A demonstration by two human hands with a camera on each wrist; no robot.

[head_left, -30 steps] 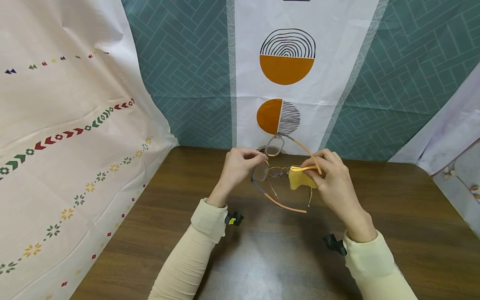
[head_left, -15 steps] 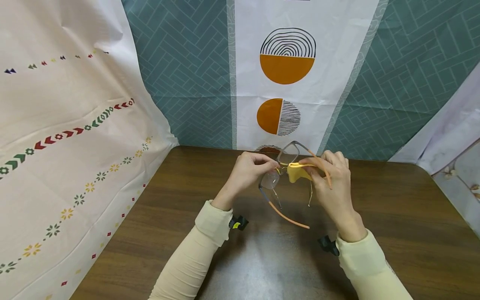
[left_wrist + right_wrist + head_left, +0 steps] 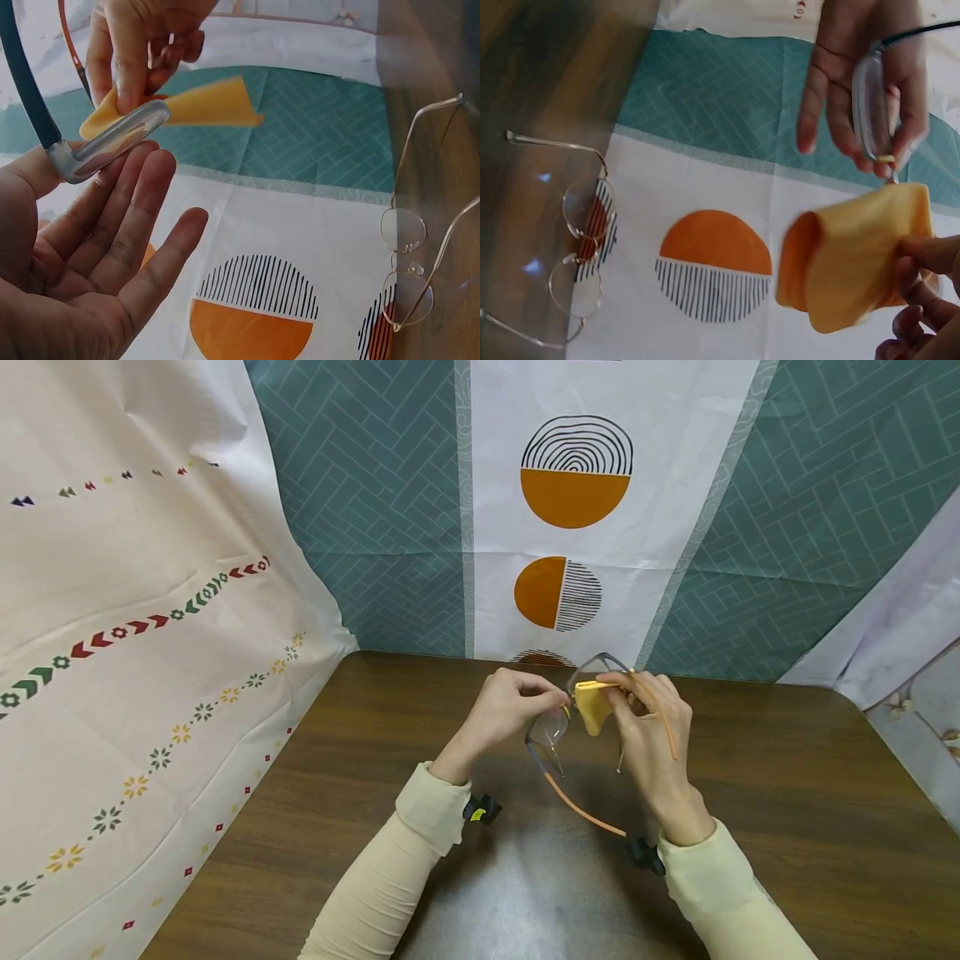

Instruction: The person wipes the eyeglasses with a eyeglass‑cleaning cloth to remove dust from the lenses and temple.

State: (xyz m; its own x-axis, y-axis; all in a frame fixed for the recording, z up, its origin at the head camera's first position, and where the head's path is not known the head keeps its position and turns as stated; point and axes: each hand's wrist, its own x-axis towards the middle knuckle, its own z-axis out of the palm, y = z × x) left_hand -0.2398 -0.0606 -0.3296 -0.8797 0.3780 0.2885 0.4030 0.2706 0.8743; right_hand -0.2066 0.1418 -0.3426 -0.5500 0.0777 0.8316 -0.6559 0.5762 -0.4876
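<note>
Pinching the glasses (image 3: 550,727) near the bridge, the left hand (image 3: 502,717) keeps its other fingers loosely extended. The right hand (image 3: 657,727) has its fingers clamped on a folded yellow cloth (image 3: 592,707), held close to the far lens; whether cloth and lens touch cannot be told. The glasses are in the air above the brown table (image 3: 795,777), their 2 orange-tipped temples unfolded, 1 crossing in front of the right hand. A 2nd pair, the thin metal-rimmed spectacles (image 3: 406,231), rests on the table beyond the hands, temples open, lenses towards the patterned backdrop (image 3: 367,502).
</note>
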